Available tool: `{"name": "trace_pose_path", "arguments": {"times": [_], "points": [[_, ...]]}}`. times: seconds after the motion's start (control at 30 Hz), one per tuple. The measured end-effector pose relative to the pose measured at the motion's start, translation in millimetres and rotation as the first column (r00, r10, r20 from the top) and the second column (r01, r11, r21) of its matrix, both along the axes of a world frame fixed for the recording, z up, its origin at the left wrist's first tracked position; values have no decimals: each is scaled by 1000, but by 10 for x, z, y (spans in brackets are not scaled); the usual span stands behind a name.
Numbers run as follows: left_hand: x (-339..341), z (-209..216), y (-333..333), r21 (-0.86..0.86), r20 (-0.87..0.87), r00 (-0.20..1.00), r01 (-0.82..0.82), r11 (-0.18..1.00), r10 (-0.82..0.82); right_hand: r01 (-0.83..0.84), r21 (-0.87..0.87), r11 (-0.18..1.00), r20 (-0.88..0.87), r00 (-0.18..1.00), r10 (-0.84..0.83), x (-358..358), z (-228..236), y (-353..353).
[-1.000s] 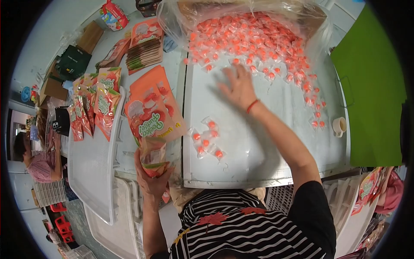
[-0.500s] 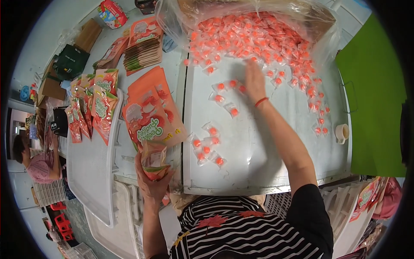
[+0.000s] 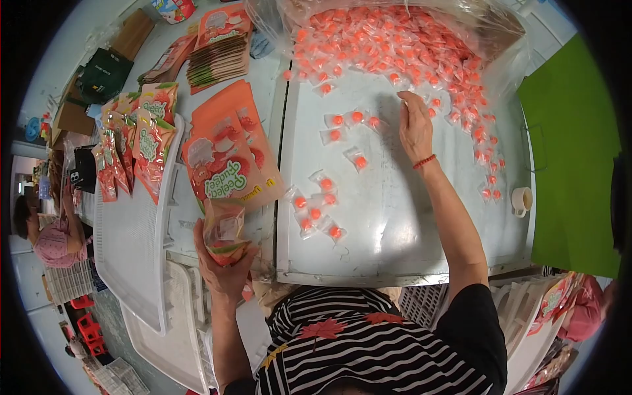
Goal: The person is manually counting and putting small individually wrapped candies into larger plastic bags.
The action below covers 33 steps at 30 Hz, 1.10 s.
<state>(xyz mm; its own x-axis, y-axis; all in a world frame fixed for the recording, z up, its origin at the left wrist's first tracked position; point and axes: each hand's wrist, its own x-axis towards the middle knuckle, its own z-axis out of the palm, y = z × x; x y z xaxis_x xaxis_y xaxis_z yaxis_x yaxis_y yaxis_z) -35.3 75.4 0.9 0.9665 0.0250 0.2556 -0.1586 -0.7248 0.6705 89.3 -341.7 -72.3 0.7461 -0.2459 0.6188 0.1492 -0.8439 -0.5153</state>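
Note:
My left hand (image 3: 224, 276) is wrapped round an orange stand-up pouch (image 3: 225, 230), whose open mouth faces up. Just beyond it lies a stack of flat, printed orange pouches (image 3: 230, 155). Over the pale worktop, my right hand (image 3: 415, 128) is open, its fingers stretched out and holding nothing I can see. A clear-wrapped orange candy (image 3: 375, 123) lies left of that hand, beside a few others. Closer to me is a small group of wrapped candies (image 3: 315, 213). A big heap of the same candies (image 3: 388, 46) spreads across the far side.
Filled pouches (image 3: 153, 148) stand on a white plastic tray (image 3: 131, 237) at the left. More flat pouches (image 3: 217, 59) are stacked at the back. A tape roll (image 3: 521, 200) sits near the right edge, by a green panel (image 3: 573, 158). A person (image 3: 56, 237) is at far left.
My right hand has moved right, away from the row of loose candies, and its fingers have stretched out. My left hand keeps hold of the pouch. The whole view has shifted slightly.

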Motion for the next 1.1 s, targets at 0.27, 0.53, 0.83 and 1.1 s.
{"name": "trace_pose_path", "arguments": {"times": [0.27, 0.53, 0.83, 1.1], "points": [[-78, -29, 47, -55, -19, 1000, -21, 998, 20, 199, -188, 962, -101, 970, -220, -539, -439, -286], [-34, 76, -72, -35, 3, 1000, 17, 999, -17, 178, -390, 904, -127, 961, -244, -171, -127, -337], [-111, 37, -19, -114, -47, 998, -40, 993, 35, -120, -191, 974, -233, 970, 74, -114, -224, 158], [-54, 68, -52, -123, -20, 1000, -6, 992, 4, -394, -273, 878, -316, 899, 305, 2, -37, 695]]}}
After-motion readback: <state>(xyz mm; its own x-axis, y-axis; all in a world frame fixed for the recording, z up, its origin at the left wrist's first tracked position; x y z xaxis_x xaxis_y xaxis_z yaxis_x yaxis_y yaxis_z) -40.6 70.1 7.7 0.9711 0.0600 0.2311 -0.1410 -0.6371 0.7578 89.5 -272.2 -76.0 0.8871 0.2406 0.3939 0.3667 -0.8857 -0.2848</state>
